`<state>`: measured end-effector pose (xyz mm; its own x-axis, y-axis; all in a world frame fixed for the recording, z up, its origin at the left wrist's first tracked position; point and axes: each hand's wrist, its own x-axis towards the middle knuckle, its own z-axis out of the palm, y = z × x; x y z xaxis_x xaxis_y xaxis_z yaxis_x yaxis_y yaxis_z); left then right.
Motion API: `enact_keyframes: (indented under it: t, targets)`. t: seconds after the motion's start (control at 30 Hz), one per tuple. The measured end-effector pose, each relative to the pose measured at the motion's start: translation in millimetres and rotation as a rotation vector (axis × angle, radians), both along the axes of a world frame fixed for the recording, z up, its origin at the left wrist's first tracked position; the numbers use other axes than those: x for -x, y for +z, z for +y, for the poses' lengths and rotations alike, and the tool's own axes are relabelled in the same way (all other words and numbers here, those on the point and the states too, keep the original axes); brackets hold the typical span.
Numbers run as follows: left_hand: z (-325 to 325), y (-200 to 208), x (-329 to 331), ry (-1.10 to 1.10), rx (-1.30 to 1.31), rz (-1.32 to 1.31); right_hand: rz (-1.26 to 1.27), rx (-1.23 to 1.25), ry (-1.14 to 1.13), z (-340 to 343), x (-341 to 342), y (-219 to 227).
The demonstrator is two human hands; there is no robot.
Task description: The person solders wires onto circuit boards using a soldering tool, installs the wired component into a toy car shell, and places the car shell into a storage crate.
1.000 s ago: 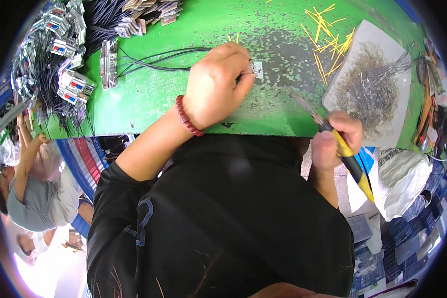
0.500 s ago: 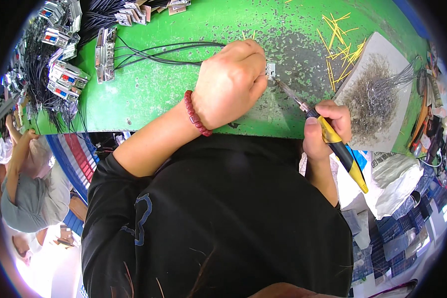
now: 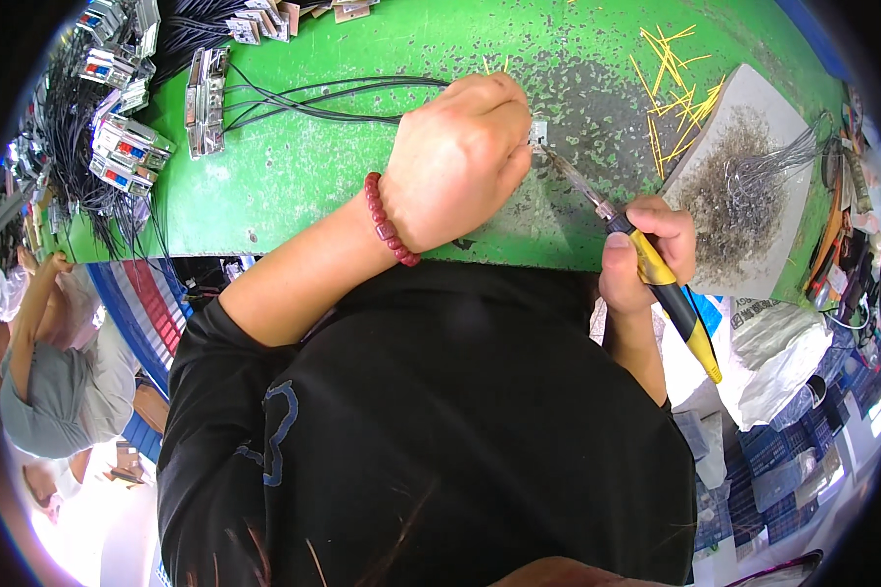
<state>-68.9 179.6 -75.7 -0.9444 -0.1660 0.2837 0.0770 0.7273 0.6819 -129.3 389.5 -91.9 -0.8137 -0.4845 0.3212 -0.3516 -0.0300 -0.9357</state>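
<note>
My right hand (image 3: 651, 249) grips a yellow and black soldering iron (image 3: 668, 284), its tip pointing up and left. That tip meets or nearly meets a small pale metal-looking piece (image 3: 538, 135), which sticks out past the fingers of my left hand (image 3: 468, 161). The left hand is closed with its back up, so its grip is mostly hidden. Black cables (image 3: 338, 95) run from under it to a silver metal connector housing (image 3: 206, 103) lying on the green table. A thin yellow strand shows just beyond the left knuckles.
Loose thin yellow strands (image 3: 668, 68) lie on the green table (image 3: 294, 196) at the far right. Beside them a grey board (image 3: 793, 205) bears dark residue and a tangle of fine wire. Cabled metal connectors (image 3: 127, 152) are heaped at left. Another person (image 3: 64, 372) works at far left.
Both hands, with the iron and the small piece, have shifted very slightly right. The connector housing has edged a little left in the picture. Both grips look the same.
</note>
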Motion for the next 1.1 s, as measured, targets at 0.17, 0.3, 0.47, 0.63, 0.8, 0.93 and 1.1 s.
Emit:
enact_keyframes:
  t: [0.17,0.3,0.47,0.63,0.8,0.93,1.1]
  targets:
    - [-0.4,-0.1,-0.2,0.001,0.013,-0.011,-0.01,-0.001,-0.035,0.4,-0.5,1.5]
    - [0.2,-0.1,-0.1,0.0,0.013,-0.009,-0.034,0.018,-0.026,0.8,-0.5,1.0]
    - [-0.2,-0.9,0.1,-0.005,0.007,-0.005,-0.036,0.009,-0.037,1.9,-0.5,1.0]
    - [-5.8,1.8,0.2,-0.049,-0.055,-0.044,-0.042,0.042,-0.033,1.8,1.5,-0.3]
    - [-11.5,3.7,2.1,-0.094,-0.07,-0.074,-0.054,0.051,-0.029,1.3,1.6,0.1]
    - [-12.4,9.8,7.8,-0.132,-0.021,-0.162,-0.05,0.038,-0.027,1.5,1.9,1.1]
    - [-14.2,16.4,15.7,-0.185,0.1,-0.267,-0.049,0.045,-0.015,1.4,1.9,-1.6]
